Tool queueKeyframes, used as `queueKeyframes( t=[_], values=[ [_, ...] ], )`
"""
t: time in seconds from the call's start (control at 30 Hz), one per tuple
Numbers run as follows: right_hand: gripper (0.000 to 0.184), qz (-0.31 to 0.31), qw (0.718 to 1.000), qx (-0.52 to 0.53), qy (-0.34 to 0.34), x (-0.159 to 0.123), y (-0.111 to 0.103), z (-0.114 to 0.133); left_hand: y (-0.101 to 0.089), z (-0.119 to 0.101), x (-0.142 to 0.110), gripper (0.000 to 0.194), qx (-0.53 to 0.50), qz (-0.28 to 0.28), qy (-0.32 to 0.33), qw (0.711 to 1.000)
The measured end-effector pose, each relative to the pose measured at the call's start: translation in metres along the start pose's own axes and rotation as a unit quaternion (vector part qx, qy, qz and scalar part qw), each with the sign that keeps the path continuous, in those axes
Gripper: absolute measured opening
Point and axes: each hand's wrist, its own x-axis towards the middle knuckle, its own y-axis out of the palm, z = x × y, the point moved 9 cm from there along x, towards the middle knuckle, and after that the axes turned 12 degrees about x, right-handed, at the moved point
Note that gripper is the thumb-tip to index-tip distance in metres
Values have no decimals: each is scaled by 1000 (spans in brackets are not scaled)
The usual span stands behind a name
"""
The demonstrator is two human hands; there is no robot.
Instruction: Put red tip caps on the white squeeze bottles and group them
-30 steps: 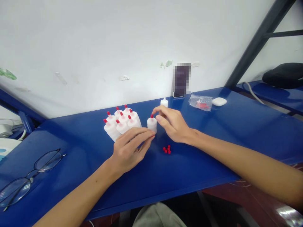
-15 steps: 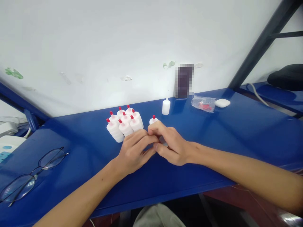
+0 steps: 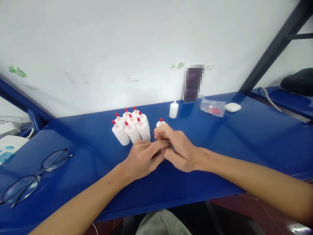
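My left hand (image 3: 144, 156) and my right hand (image 3: 181, 150) meet over the front part of the blue table. Their bent fingers press together and overlap, with the left fingertips tucked in between the right index finger and thumb. Whatever lies between them is hidden by the fingers. Just behind the right index finger, the red cap and white shoulder of a squeeze bottle (image 3: 160, 123) show; its lower part is covered. To the left stands a tight cluster of white squeeze bottles (image 3: 132, 130) with red-tipped nozzles. Farther back, a white bottle (image 3: 173, 110) stands upright without a red cap.
A clear plastic bag (image 3: 213, 108) with red caps lies at the back right, beside a white rounded object (image 3: 232, 107). A blurred dark rectangular object (image 3: 193, 84) leans against the wall. Eyeglasses (image 3: 39, 176) lie at the left. The blue table's front edge (image 3: 176, 204) runs below my forearms.
The whole view has shifted slightly. My left fingers have moved a little right, deeper into my right hand's grip. The bottles stand where they were.
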Motion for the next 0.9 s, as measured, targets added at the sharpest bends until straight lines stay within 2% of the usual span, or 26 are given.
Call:
queueKeyframes(
  t=[0.23,0.43,0.57,0.73,0.9],
  values=[
    [27,-6,1000,22,-15,0,-3,6,1,-1,0,10,14,13,3,1000],
    [29,-32,998,26,-42,3,-6,10,6,1,1,14,-53,47,-19,997],
    [30,-29,998,3,-56,3,-6,13,8,1,1,16,-43,59,-15,997],
    [27,-15,999,-23,-38,5,-6,16,11,3,-2,21,-42,61,-23,997],
    [31,-5,999,11,-30,6,-5,11,15,9,-4,23,-85,78,-66,991]
  ],
)
